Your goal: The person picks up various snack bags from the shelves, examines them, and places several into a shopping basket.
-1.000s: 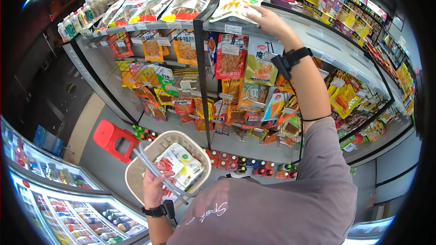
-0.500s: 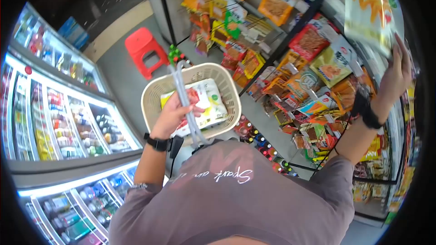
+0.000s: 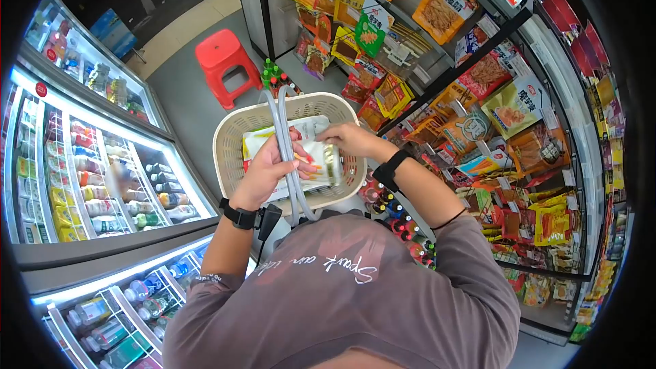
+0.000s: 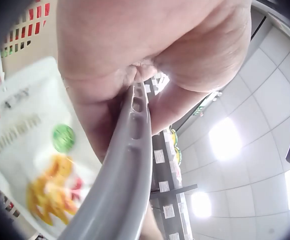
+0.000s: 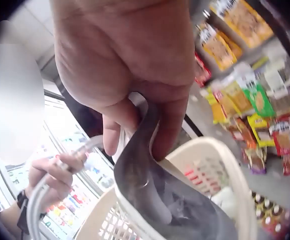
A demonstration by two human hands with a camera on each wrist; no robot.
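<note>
My left hand [image 3: 268, 169] grips the grey handles [image 3: 282, 123] of a cream plastic basket [image 3: 231, 123], fingers curled round them. Inside the basket lie white snack packets [image 3: 256, 142]. My right hand [image 3: 350, 139] is over the basket's right side and pinches the edge of a white snack bag [image 3: 326, 167]. In the right wrist view the bag's silvery grey side [image 5: 160, 195] hangs between thumb and fingers, above the basket. The left wrist view shows a white bag front [image 4: 30, 130] with a green round mark and orange food picture, beside the handle.
Racks of hanging snack packets [image 3: 512, 109] stand on the right. Lit drink fridges [image 3: 102, 171] line the left. A red plastic stool [image 3: 222, 61] stands beyond the basket, with bottles [image 3: 273, 75] beside it and more bottles [image 3: 403, 222] at the rack's foot.
My right hand took the white bag off the shelf top and brought it down and left to the basket. The head view swung toward the basket; my left hand kept the handles.
</note>
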